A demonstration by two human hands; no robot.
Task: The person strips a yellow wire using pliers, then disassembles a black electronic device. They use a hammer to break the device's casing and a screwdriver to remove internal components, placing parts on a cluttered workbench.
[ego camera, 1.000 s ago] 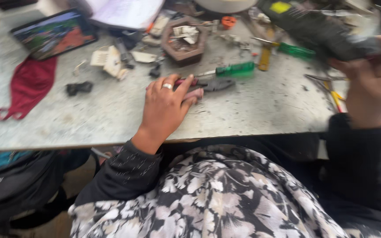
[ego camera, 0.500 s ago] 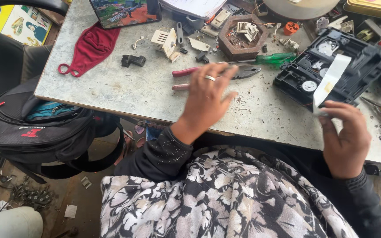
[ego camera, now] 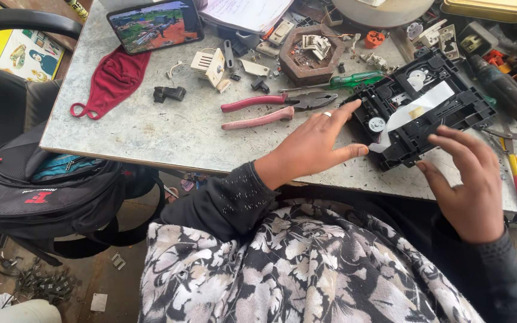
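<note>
Hands both open, no grip closed on anything. Left hand (ego camera: 315, 143) and right hand (ego camera: 468, 179) flank the black drive mechanism (ego camera: 420, 107), fingertips touching it, near the worktop (ego camera: 169, 134) front edge. Pink-handled pliers (ego camera: 276, 107) lie just beyond left hand.

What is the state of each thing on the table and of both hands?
Black drive mechanism: flat, casing open.
Left hand: fingers spread, touching the mechanism.
Right hand: open, at its near edge.
Pliers: handles apart.
Phone: screen lit.
Red mask: lying crumpled.

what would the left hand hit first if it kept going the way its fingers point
Probably the black drive unit. The left hand points right and slightly up the table, and its fingers already sit at the unit's left edge; actual contact is unclear.
</note>
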